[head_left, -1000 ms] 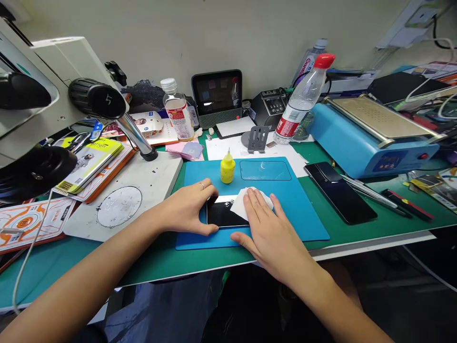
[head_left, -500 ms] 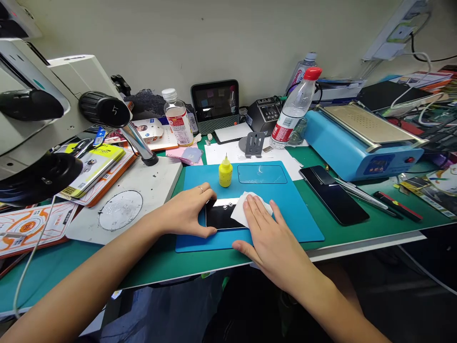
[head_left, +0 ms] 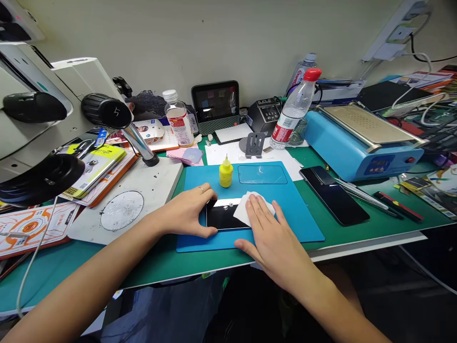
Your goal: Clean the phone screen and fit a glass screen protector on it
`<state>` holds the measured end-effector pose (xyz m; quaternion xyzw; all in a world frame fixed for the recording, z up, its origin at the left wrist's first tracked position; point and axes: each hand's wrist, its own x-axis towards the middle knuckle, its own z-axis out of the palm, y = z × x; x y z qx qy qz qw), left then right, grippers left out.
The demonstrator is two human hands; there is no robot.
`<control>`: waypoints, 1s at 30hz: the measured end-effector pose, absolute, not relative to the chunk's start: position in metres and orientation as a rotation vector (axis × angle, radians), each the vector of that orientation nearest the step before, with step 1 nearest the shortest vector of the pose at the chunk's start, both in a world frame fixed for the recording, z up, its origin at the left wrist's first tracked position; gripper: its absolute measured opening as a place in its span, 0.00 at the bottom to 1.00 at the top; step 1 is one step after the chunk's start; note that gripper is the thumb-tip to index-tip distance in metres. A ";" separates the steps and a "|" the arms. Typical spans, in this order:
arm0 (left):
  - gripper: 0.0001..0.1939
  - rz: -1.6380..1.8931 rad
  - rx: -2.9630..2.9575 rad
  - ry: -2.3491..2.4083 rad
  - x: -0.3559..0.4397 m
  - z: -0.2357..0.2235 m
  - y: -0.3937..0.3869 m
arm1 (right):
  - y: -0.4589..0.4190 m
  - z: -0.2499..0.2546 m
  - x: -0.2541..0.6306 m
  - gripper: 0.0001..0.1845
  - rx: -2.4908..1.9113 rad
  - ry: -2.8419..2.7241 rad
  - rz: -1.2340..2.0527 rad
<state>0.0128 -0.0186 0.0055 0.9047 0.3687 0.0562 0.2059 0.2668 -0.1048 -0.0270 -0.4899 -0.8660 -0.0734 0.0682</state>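
A black-screened phone (head_left: 223, 220) lies on a blue mat (head_left: 303, 219). My left hand (head_left: 194, 209) grips its left end, thumb on the near edge and fingers curled at the far edge. With fingers stretched flat, my right hand (head_left: 273, 236) presses a folded white wipe (head_left: 243, 213) onto the right part of the phone, which is hidden beneath. Small bright spots show on the screen; whether they are drops or reflections I cannot tell. Behind the phone stands a yellow dropper bottle (head_left: 225, 174), upright. Beside it lies a clear, black-edged screen protector (head_left: 262, 175).
To the left stands a microscope (head_left: 103, 110) on a pale base. Another dark phone (head_left: 333, 195), tweezers (head_left: 367, 197) and a red-black tool (head_left: 398, 206) lie right of the mat. Further back are a blue heating plate (head_left: 342, 147), a red-capped bottle (head_left: 291, 114) and a phone stand (head_left: 254, 145).
My right hand has slid slightly to the right with the wipe, baring a little more of the phone's screen. My left hand keeps its place on the phone.
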 end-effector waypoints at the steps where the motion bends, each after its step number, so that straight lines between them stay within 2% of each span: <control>1: 0.26 0.156 2.518 1.025 0.013 0.005 -0.019 | -0.109 -0.027 0.267 0.48 -1.463 -2.599 -0.220; 10: 0.26 0.147 2.523 1.024 0.014 0.007 -0.018 | -0.097 -0.023 0.277 0.43 -1.307 -2.681 -0.093; 19: 0.26 0.121 2.544 1.039 0.015 0.007 -0.020 | -0.084 -0.021 0.303 0.37 -1.152 -2.708 0.193; 26: 0.27 0.133 2.575 1.037 0.018 0.006 -0.021 | -0.089 -0.022 0.299 0.37 -1.192 -2.662 0.116; 30: 0.28 0.114 2.607 1.048 0.018 0.004 -0.020 | -0.091 -0.024 0.300 0.34 -1.166 -2.635 0.078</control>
